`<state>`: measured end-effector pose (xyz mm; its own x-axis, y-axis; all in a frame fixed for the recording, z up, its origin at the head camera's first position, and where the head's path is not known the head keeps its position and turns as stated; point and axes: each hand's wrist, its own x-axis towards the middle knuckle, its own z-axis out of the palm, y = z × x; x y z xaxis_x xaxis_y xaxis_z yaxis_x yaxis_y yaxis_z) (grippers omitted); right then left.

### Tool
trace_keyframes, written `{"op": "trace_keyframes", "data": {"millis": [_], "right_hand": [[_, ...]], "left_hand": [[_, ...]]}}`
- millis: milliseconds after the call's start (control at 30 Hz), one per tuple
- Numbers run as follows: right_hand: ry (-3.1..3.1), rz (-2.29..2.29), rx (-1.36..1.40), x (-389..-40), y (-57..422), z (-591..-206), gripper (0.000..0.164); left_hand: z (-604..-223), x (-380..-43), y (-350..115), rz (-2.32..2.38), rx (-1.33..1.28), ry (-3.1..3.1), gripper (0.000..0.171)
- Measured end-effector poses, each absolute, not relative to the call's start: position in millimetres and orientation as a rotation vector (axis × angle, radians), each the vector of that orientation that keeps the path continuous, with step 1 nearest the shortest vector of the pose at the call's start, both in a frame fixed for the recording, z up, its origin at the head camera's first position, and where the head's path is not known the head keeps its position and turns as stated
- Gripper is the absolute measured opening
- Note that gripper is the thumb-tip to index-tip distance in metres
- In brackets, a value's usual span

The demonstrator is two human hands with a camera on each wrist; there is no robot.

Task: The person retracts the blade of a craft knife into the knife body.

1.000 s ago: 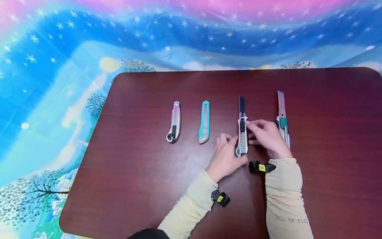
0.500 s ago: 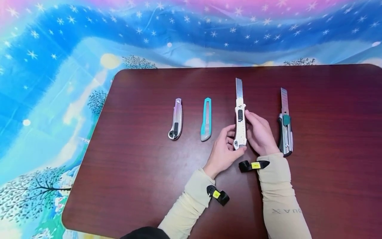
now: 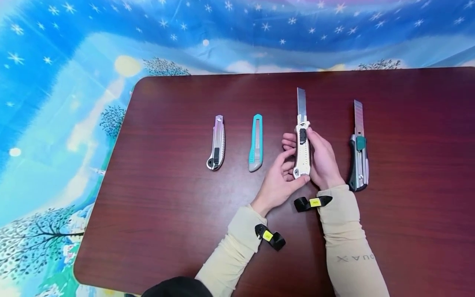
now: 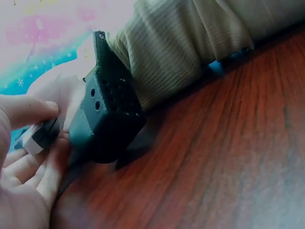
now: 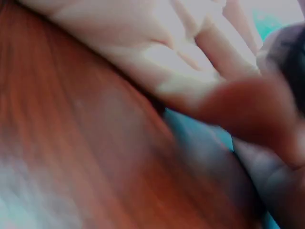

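— To the right of the teal cutter (image 3: pixel 256 143), what is the person holding?

— A white cutter (image 3: pixel 302 153), its blade (image 3: pixel 302 102) out and pointing away from the person. The left hand (image 3: pixel 276 183) pinches its near end between thumb and fingers, while the right hand (image 3: pixel 325 159) grips the handle, thumb along one side and fingers showing past the other.

— And its black slider (image 3: pixel 302 136)?

— Toward the blade end, just beside the right thumb.

— What else lies around the teal cutter?

— Near it on the left, a silver cutter (image 3: pixel 216 145); well to its right, past both hands, a green-and-silver cutter (image 3: pixel 359 159) with some blade exposed. All three rest on the reddish-brown worktop (image 3: pixel 156 198).

— And beyond?

— Farther from the person than the teal cutter, past the worktop's edge, hangs a blue cloth (image 3: pixel 237 35) with white stars; on its near side come beige sleeves (image 3: pixel 343 225)
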<state>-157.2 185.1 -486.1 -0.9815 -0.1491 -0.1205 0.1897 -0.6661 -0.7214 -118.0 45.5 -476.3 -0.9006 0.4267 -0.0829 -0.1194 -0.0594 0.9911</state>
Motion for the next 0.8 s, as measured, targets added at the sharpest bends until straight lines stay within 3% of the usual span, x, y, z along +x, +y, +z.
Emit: {"op": "trace_keyframes", "data": {"millis": [167, 567, 800], "right_hand": [[1.259, -2.63, 0.101, -162.0, 184.3, -486.4, 0.06], [1.345, -2.64, 0.261, -166.6, 179.9, -485.3, 0.056], [1.375, -2.621, 0.291, -167.5, 181.4, -484.3, 0.056]], "left_hand": [[-493.2, -121.3, 48.3, 2.043, 0.191, 1.709, 0.069], [-501.0, -129.0, 40.5, 2.054, 0.234, 1.554, 0.069], [-502.2, -132.3, 42.4, 2.063, 0.192, 1.469, 0.054]]}}
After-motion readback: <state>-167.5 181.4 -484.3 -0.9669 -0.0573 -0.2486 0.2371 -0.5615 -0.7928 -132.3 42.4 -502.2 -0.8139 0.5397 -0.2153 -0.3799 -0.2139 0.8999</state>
